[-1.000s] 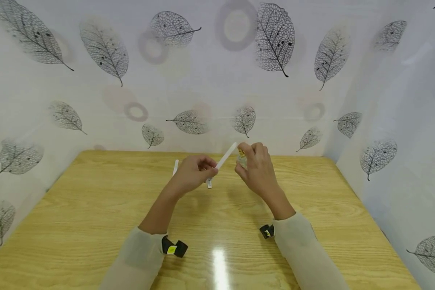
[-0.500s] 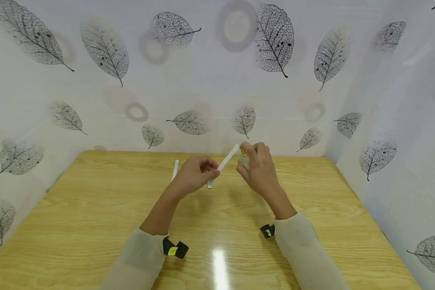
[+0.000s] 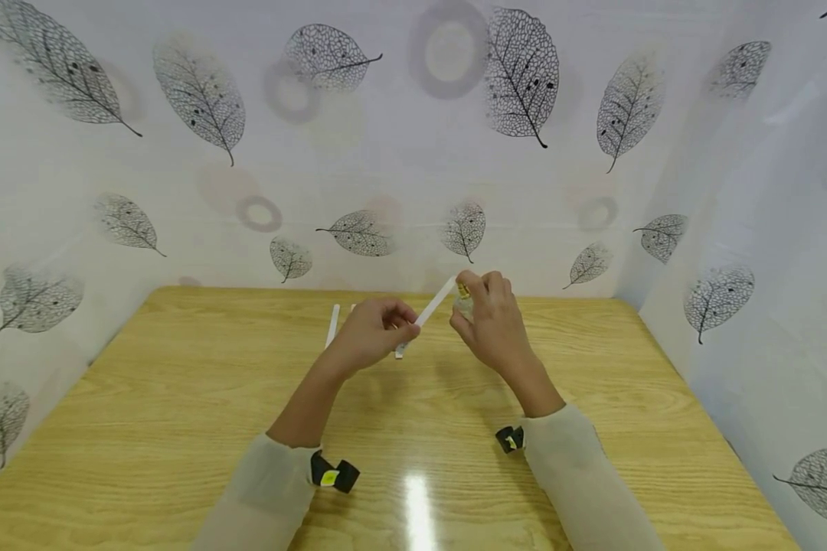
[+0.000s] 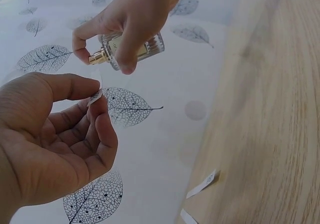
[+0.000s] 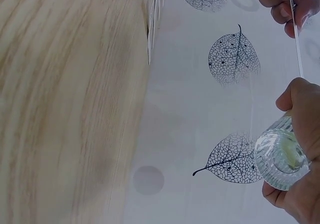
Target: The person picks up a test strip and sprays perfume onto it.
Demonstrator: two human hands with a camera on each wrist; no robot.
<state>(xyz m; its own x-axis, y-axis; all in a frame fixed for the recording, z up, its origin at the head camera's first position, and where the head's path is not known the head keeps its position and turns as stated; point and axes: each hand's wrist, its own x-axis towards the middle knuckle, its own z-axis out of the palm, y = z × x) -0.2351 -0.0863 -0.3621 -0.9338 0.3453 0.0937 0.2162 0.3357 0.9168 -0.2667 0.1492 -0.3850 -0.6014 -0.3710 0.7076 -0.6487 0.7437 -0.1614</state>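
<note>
My left hand (image 3: 375,334) pinches the lower end of a white paper test strip (image 3: 436,301) between thumb and index finger. The strip slants up to the right, its far end close to the right index finger. My right hand (image 3: 494,321) grips a ribbed clear glass perfume bottle (image 4: 156,44) off the table, thumb and fingers around its body. On the bottle's gold spray top (image 4: 98,57) rests the right index finger. The bottle's round base (image 5: 281,156) faces the right wrist camera. Whether the spray top is pressed down, I cannot tell.
More white paper strips lie on the wooden table (image 3: 200,398): one strip (image 3: 333,325) left of the left hand, another strip (image 3: 399,353) partly hidden beneath it. A leaf-patterned white sheet (image 3: 400,153) hangs behind the table and along its sides.
Both hands have shifted slightly to the right over the last second, the left with the test strip and the right with the perfume bottle. Their grips look the same.
</note>
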